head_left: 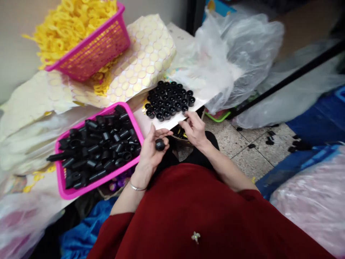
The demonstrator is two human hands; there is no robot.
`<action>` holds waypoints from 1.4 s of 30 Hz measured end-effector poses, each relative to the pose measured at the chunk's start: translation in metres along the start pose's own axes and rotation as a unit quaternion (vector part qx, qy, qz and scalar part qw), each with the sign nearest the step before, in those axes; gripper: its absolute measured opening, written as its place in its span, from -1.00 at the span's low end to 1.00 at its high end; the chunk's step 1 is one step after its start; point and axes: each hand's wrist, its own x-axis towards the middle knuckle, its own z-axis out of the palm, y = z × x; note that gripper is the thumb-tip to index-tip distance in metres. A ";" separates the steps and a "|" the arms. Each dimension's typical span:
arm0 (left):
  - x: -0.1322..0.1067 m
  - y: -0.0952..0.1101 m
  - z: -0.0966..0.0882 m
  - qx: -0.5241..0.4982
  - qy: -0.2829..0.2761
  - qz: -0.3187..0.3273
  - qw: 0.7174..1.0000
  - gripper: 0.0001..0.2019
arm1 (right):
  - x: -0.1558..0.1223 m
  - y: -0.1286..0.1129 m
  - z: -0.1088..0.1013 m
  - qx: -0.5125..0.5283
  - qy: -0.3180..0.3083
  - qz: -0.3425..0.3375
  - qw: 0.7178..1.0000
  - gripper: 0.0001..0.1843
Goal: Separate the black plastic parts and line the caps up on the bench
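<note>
My left hand (154,146) is palm up near the table's front edge, its lower fingers curled around a black plastic piece (160,144) with a rounded end. Its thumb and forefinger stretch out toward the table. My right hand (194,128) is at the front right corner of a group of short round black caps (167,102). Its forefinger tip is at or very near the cap (184,108) on that corner, and its thumb is apart with nothing visible between them. The caps stand close together on a white surface (172,124).
A pink basket (61,180) full of black tubular parts is left of my hands. Behind it, another pink basket (94,54) overflows with yellow plastic pieces. Sheets with round stickers (145,54) and clear plastic bags (237,50) lie around. Black pieces (269,140) are scattered on the floor.
</note>
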 end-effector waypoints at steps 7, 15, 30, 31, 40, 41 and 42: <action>-0.005 -0.030 -0.005 -0.030 0.004 -0.002 1.000 -0.39 | -0.041 -0.055 -0.014 0.105 -0.158 -0.206 0.960 -0.64; -0.068 0.010 -0.057 0.377 0.061 0.292 0.877 -0.79 | -0.049 -0.038 -0.035 0.433 -0.147 0.337 0.823 -0.63; -0.046 0.098 -0.151 0.825 0.144 0.209 0.505 -0.71 | -0.088 0.004 -0.040 0.470 -0.197 0.574 0.642 -0.59; -0.042 0.099 -0.149 0.849 0.150 0.182 0.473 -0.75 | -0.087 0.001 -0.040 0.466 -0.208 0.571 0.643 -0.56; -0.034 0.096 -0.154 0.648 0.216 0.273 0.678 -0.71 | -0.072 -0.025 -0.029 0.407 -0.245 0.487 0.733 -0.53; -0.036 0.094 -0.154 0.577 0.211 0.288 0.734 -0.65 | -0.070 -0.027 -0.028 0.404 -0.248 0.480 0.738 -0.52; -0.038 0.092 -0.153 0.514 0.199 0.297 0.780 -0.61 | -0.069 -0.030 -0.027 0.402 -0.252 0.473 0.742 -0.51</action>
